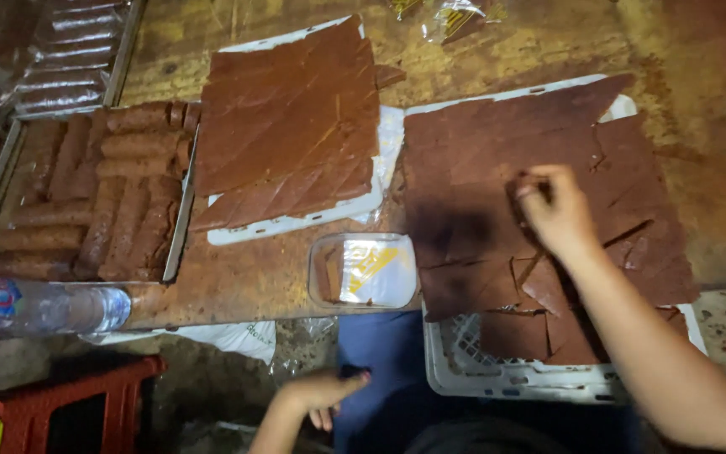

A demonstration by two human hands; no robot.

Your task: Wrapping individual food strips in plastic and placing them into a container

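Right hand (555,210) pinched on the cut brown sheet (497,160) at the counter's right end, directly beneath the fingers – cut lines running diagonally; left hand (321,393) loosely curled, empty, low off the near edge – well apart from it

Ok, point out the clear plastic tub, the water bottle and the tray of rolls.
Clear plastic tub (363,271), head view, on its lid.
Water bottle (39,307), head view, on the middle of its body.
Tray of rolls (180,227), head view, on its right rim.
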